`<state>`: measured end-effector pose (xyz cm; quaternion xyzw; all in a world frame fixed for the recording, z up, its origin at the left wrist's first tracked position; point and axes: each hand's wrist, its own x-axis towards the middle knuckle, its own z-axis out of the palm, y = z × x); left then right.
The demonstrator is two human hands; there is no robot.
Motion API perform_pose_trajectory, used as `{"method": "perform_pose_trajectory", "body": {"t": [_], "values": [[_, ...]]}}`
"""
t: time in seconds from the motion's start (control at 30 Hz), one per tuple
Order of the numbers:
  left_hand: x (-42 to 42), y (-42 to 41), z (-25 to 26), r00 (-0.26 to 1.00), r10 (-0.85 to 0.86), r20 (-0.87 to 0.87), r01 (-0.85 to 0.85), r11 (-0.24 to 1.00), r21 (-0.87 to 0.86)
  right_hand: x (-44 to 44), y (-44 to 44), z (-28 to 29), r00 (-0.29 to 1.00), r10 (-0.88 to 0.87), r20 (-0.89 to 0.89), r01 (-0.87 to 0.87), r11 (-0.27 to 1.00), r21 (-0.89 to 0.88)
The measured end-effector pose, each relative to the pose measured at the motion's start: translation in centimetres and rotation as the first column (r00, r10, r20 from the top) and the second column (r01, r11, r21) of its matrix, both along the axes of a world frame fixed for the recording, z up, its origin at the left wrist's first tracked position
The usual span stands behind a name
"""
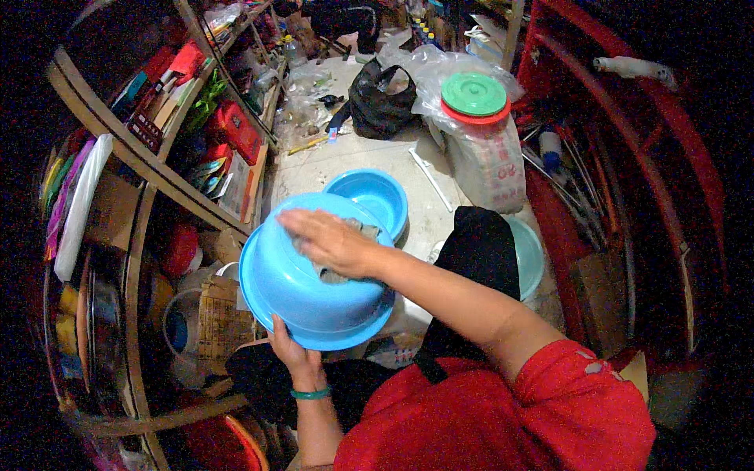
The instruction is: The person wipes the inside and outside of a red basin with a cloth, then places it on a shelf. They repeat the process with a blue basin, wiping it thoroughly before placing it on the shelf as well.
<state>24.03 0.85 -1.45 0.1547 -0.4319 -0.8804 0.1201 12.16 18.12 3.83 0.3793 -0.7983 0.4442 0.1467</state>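
A large blue plastic basin [330, 312] is tilted in front of me with its rounded outer side facing up. My left hand [291, 347] grips its rim from below, at the near edge; a green bangle circles that wrist. Flat on the basin's outside lies my right hand [336, 242], its fingers blurred, pressing a greyish cloth [331, 275] that shows partly under the palm. Behind the held basin, a second, smaller blue basin [386, 203] stands upright on the floor, partly hidden.
Shelves [194, 88] packed with goods run along the left. A black plastic bag [382, 97] sits on the floor ahead. Farther right stand a white sack [489, 165] under green and red lids [474, 94], and a pale green basin [530, 259] beside my knee. A white stick [433, 182] lies near the sack.
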Motion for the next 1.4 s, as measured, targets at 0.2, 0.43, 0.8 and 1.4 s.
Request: {"method": "perform_pose_trajectory", "body": {"t": [0.2,0.43,0.8,1.4], "values": [[0.1,-0.8,0.0,0.999,-0.042,-0.023,0.043,0.999,0.019,-1.2,3.6,-4.6,0.795,-0.466,0.389,0.469,0.878,0.093],[0.3,-0.1,-1.8,0.997,-0.077,0.020,0.079,0.992,-0.097,3.7,-0.5,-1.4,0.983,-0.120,0.137,0.131,0.989,-0.074],[0.2,-2.7,0.4,0.999,0.038,0.036,-0.037,0.999,-0.031,-0.2,7.0,-14.2,0.624,-0.451,0.638,0.584,0.811,0.002],[-3.9,1.6,3.8,0.910,-0.382,-0.165,-0.221,-0.108,-0.969,2.4,6.3,-7.0,0.319,0.407,0.856,0.592,0.620,-0.516]]}}
